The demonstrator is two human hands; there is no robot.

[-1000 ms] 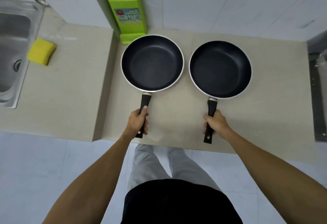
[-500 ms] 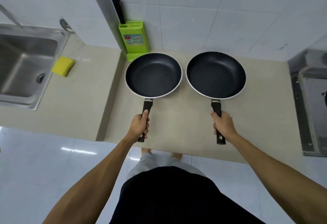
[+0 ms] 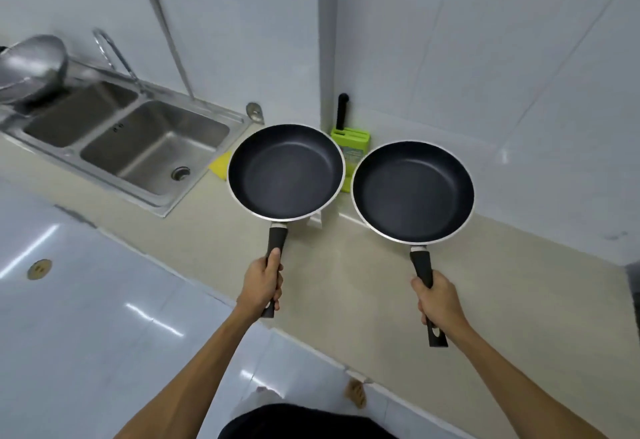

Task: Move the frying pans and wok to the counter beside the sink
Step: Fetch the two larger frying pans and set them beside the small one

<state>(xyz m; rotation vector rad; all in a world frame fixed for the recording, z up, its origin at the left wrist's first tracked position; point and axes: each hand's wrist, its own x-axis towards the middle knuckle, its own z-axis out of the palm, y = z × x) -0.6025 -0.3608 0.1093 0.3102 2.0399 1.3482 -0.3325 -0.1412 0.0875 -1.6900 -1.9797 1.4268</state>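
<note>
Two black non-stick frying pans with pale rims are held up above the beige counter (image 3: 346,275). My left hand (image 3: 261,284) grips the black handle of the left frying pan (image 3: 285,171), which hangs over the counter strip next to the sink. My right hand (image 3: 438,301) grips the handle of the right frying pan (image 3: 412,190). A silver wok (image 3: 33,66) sits at the far left, beyond the double steel sink (image 3: 138,140).
A green knife block (image 3: 353,145) stands against the wall behind the pans, partly hidden by them. A yellow sponge (image 3: 220,164) peeks out beside the sink. The faucet (image 3: 117,57) rises behind the basins. Glossy tiled floor lies below.
Both pans have been lifted off the counter and carried left toward the sink. The view has swung left, bringing the whole sink and the wok into sight.
</note>
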